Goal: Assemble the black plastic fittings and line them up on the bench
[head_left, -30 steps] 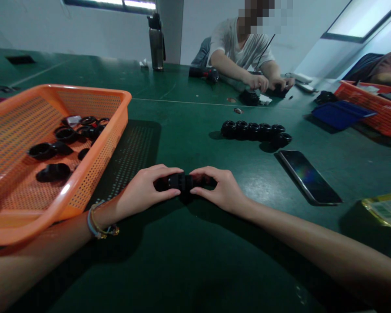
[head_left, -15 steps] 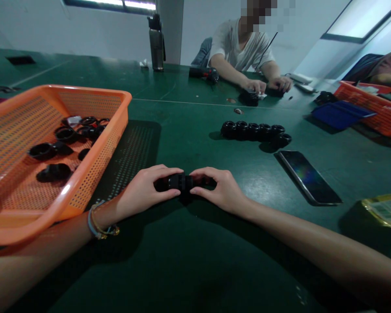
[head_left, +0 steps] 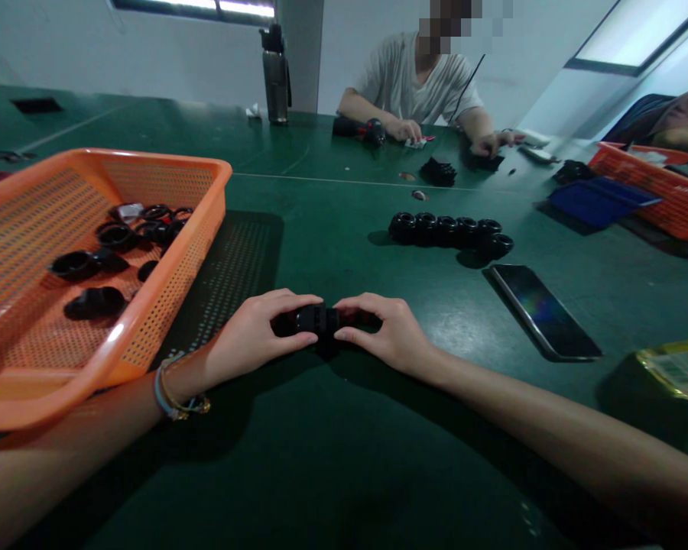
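Between my two hands, low over the green table (head_left: 344, 451), is a small black cylindrical part (head_left: 319, 321) with a ridged middle. My left hand (head_left: 264, 325) pinches its left end between thumb and fingers. The right end is gripped the same way by my right hand (head_left: 387, 328). Whether the part rests on the table I cannot tell. To the left, an orange perforated basket (head_left: 172, 305) holds several loose black plastic parts (head_left: 95, 303). Beyond my right hand stands a row of similar black ring-topped parts (head_left: 446, 228), with one more in front (head_left: 494, 246).
A phone (head_left: 544, 312) lies to the right, near a yellow-edged box (head_left: 676, 370). Further back are a blue tray (head_left: 602, 200), another orange basket (head_left: 653, 187), a power tool (head_left: 361, 130) and a bottle (head_left: 275, 76). A co-worker (head_left: 416, 84) sits across the table.
My hands and the black part have stayed in the same place. Across the table, the co-worker's hand nearer the power tool has moved left, away from the dark pile.
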Motion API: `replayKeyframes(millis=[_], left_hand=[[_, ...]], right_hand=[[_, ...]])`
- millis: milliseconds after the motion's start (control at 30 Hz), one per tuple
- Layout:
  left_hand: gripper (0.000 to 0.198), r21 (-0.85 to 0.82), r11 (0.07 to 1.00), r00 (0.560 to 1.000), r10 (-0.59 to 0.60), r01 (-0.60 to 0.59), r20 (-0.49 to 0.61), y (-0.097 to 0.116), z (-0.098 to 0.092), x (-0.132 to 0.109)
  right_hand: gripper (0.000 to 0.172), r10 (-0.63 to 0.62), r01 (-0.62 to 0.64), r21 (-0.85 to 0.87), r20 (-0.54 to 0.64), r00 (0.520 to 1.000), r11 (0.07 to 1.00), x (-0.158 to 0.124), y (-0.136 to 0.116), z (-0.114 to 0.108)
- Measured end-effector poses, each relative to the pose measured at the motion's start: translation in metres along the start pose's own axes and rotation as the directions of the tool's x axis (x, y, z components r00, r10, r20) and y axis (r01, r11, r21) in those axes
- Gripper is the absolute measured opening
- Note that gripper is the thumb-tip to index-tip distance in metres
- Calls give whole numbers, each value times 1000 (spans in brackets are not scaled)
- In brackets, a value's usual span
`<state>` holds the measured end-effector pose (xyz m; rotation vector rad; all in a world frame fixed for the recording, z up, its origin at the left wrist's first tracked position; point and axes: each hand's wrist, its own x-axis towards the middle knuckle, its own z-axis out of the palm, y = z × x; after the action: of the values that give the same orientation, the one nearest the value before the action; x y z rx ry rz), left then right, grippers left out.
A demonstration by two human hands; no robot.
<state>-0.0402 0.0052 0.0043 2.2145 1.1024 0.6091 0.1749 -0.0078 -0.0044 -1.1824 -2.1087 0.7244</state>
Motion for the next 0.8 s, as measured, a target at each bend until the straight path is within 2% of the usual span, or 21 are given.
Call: replayKeyframes(millis=[400,800], left_hand=[[39,-2,1000,1000,-4,4,-4,0,0,0],[39,-10,1000,1000,8,-8,-4,0,0,0]], right_hand=[[17,2,-2,-9,11,1000,1000,0,-2,-1],[24,-52,52,-28,8,999,998,-1,-1,-1]])
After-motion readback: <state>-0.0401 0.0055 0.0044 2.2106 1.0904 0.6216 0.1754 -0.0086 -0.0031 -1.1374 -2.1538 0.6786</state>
